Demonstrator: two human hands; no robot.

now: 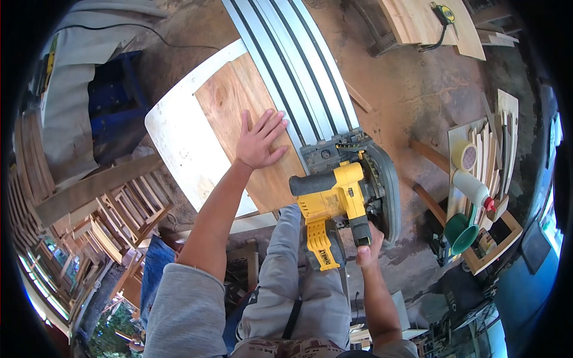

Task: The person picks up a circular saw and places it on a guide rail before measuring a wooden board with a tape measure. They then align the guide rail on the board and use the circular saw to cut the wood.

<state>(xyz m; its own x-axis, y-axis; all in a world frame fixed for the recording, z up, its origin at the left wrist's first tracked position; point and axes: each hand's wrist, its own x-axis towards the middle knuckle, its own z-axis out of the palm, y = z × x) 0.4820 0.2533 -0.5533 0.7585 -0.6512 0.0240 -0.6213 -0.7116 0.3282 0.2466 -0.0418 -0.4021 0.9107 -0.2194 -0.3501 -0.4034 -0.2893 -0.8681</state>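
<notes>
A yellow and black track saw (334,194) sits at the near end of a silver guide rail (292,65) with black strips. My right hand (370,244) is wrapped round the saw's rear handle. Flat on a wooden board (224,92), with fingers spread, lies my left hand (261,140); its fingertips reach the rail's left edge. The board rests on a white panel (179,131), and the rail runs along the board's right side. The saw's blade is hidden.
A wooden surface (412,24) at the top right bears a tape measure (443,14). On the right are a tape roll (464,155), a white bottle (471,186), a green funnel (461,234) and wood strips. Wooden frames (128,209) stand at the left.
</notes>
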